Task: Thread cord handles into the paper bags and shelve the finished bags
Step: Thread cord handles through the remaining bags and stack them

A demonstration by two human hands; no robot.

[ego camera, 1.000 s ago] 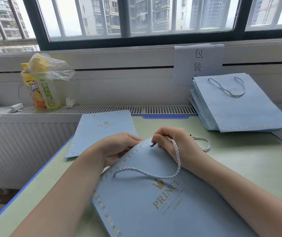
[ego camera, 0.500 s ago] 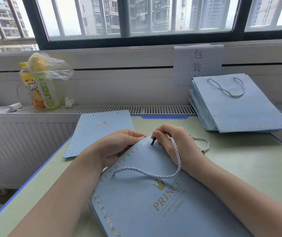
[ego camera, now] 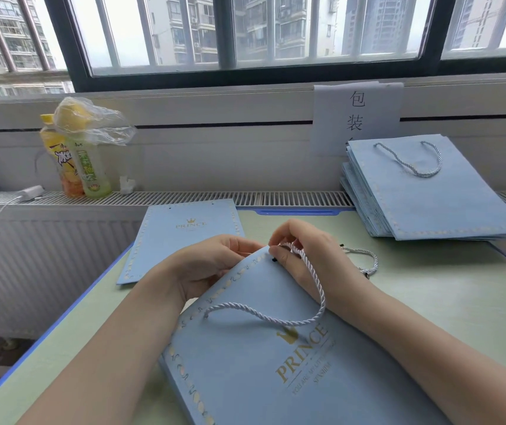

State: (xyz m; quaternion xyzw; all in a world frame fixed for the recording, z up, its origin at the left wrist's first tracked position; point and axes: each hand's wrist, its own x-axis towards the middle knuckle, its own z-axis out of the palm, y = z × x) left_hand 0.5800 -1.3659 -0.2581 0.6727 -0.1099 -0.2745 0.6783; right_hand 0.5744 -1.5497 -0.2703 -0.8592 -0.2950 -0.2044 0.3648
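Note:
A flat light-blue paper bag [ego camera: 276, 372] with gold PRINCE lettering lies in front of me on the pale green table [ego camera: 448, 305]. My left hand [ego camera: 208, 265] grips its top edge. My right hand [ego camera: 304, 256] pinches the white twisted cord [ego camera: 276, 317] at the bag's right hole, where the black cord tip shows. The cord's other end runs into the left hole. A second loose cord [ego camera: 365, 262] lies behind my right wrist. Another flat bag [ego camera: 181, 237] without handles lies further back.
A stack of blue bags with cord handles [ego camera: 429, 191] leans at the back right on the radiator ledge [ego camera: 245, 197]. Two drink bottles under a plastic bag [ego camera: 77, 154] stand at the back left, next to a white charger [ego camera: 31, 191]. A paper sign [ego camera: 356, 115] hangs on the wall.
My right hand's fingers shifted up at the bag's top edge, pressing the cord tip at the right hole. The bag and my left hand have hardly moved.

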